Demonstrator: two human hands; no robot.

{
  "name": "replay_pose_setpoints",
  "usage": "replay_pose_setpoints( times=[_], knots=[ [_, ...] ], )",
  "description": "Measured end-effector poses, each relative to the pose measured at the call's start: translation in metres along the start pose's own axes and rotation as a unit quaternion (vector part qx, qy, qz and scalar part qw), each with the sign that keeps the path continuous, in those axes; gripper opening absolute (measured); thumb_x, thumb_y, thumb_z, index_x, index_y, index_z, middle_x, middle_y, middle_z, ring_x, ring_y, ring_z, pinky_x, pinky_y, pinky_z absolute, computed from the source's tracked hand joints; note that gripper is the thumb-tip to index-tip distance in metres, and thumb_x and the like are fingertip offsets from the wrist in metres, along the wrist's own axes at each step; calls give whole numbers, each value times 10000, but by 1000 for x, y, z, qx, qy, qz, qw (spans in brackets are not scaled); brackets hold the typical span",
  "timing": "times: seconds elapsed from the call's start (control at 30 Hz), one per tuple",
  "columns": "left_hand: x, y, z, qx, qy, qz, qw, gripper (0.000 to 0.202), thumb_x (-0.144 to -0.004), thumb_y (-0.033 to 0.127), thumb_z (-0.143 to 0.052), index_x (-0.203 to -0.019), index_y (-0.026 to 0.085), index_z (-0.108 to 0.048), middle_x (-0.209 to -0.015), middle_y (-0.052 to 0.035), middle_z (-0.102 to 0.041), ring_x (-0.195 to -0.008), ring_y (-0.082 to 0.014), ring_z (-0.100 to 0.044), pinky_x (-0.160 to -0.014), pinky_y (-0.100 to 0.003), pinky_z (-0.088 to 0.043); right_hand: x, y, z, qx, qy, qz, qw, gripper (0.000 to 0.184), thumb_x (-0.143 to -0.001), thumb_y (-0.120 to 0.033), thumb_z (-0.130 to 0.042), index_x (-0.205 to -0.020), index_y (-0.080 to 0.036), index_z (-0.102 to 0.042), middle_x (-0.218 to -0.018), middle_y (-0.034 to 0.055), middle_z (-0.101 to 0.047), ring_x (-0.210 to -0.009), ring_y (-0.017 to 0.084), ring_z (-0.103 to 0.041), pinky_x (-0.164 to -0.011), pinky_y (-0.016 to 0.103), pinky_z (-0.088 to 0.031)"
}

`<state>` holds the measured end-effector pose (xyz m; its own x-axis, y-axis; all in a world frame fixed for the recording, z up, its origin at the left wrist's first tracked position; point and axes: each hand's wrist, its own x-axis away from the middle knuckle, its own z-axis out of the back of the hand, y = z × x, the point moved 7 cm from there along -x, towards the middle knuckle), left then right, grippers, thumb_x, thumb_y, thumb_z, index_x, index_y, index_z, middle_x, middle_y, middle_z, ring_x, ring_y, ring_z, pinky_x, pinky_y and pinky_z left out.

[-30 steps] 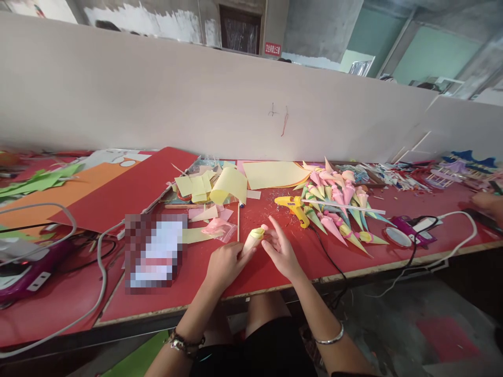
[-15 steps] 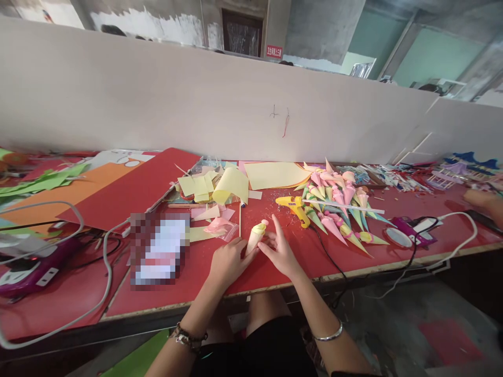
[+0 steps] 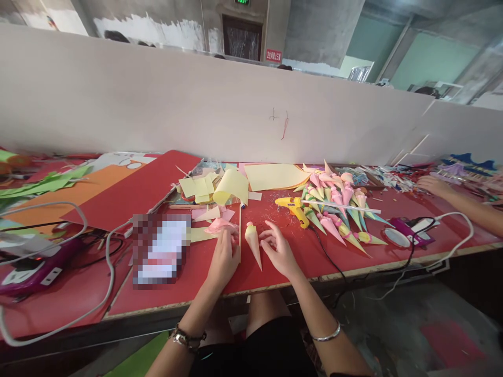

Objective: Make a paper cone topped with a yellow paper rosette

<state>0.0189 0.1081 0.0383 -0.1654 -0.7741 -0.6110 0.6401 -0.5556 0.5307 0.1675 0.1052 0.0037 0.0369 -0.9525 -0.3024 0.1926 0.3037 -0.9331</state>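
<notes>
From where I stand, the left hand is at the pink packet (whether it grips, I can't tell); the pale paper cone lies on the red surface between both hands, just beside the loosely spread right hand.

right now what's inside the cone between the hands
The cream cone carries a yellow topping at its wide end, with a small pink ball on that. The topping covers the opening and the cone's wall hides the rest, so its inside cannot be seen.
</notes>
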Motion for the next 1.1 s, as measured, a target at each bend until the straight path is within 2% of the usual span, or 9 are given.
replay_pose_setpoints(
  times=[0.13, 0.23, 0.4, 0.5, 0.67, 0.73, 0.83, 0.93, 1.1],
  knots=[
    [-1, -3, -2, 72, -24, 51, 996, 174, -801, 164, -378, -965, 175, -435, -951, -66, -531, -881, -145, -531, -760, -274, -447, 0, -2, 1, 34, 14, 5, 999, 363, -783, -192, -451, -1144, -196, -409, -896, 47, -558, -730, 118, -563, -693, 259, -472],
    [1, -5, -5, 86, -62, 94, 990, 178, -804, 265, -439, -965, 191, -461, -927, -39, -573, -809, -134, -573, -718, -251, -462, 0, -4, 1, 46, 17, 8, 999, 330, -779, -182, -447, -1109, -191, -435, -882, 43, -556, -728, 119, -560, -685, 254, -472],
    [1, 3, -8, 57, -107, 46, 992, 130, -777, 321, -482, -799, 200, -522, -736, 11, -595, -660, -121, -563, -672, -240, -446, 1, -11, 1, 72, 20, 22, 997, 309, -782, -172, -440, -1091, -193, -455, -868, 40, -558, -708, 120, -557, -667, 254, -474],
    [3, 3, -10, 61, -128, 46, 989, 161, -787, 338, -462, -790, 194, -537, -712, 10, -597, -636, -119, -559, -626, -226, -433, 3, -23, -1, 82, 14, 69, 994, 295, -790, -169, -439, -1081, -198, -471, -875, 42, -559, -753, 129, -554, -710, 271, -469],
    [5, 7, -15, 60, -176, 37, 982, 224, -822, 345, -393, -817, 183, -547, -716, -11, -599, -638, -131, -550, -589, -230, -410, 11, -45, -14, 69, -73, 151, 983, 386, -741, -195, -560, -1115, -242, -477, -995, 49, -549, -921, 165, -527, -823, 313, -440],
    [5, 11, -14, 75, -175, 22, 982, 226, -831, 325, -379, -799, 177, -547, -710, -20, -582, -645, -135, -539, -595, -237, -412, 12, -46, -17, 75, -83, 164, 980, 398, -742, -201, -576, -1124, -260, -483, -999, 45, -551, -950, 172, -516, -849, 328, -425],
    [2, 16, -9, 118, -154, 10, 981, 206, -832, 291, -383, -829, 173, -552, -775, -45, -581, -706, -147, -537, -635, -253, -427, 12, -46, -18, 84, -57, 169, 980, 332, -771, -194, -544, -1092, -278, -525, -964, 43, -539, -918, 167, -528, -827, 326, -434],
    [0, 14, -5, 147, -143, 29, 978, 187, -822, 288, -414, -820, 170, -559, -773, -40, -590, -717, -145, -538, -666, -253, -426, 12, -46, -20, 71, -37, 162, 984, 287, -778, -176, -524, -1047, -272, -554, -934, 36, -532, -869, 155, -542, -795, 310, -447],
    [5, 9, -10, 150, -181, 70, 969, 248, -835, 320, -363, -737, 163, -530, -640, 6, -554, -586, -111, -502, -569, -207, -384, 12, -50, -24, 28, -46, 134, 990, 193, -775, -168, -502, -957, -215, -544, -851, 24, -570, -757, 135, -549, -718, 267, -460]
  ],
)
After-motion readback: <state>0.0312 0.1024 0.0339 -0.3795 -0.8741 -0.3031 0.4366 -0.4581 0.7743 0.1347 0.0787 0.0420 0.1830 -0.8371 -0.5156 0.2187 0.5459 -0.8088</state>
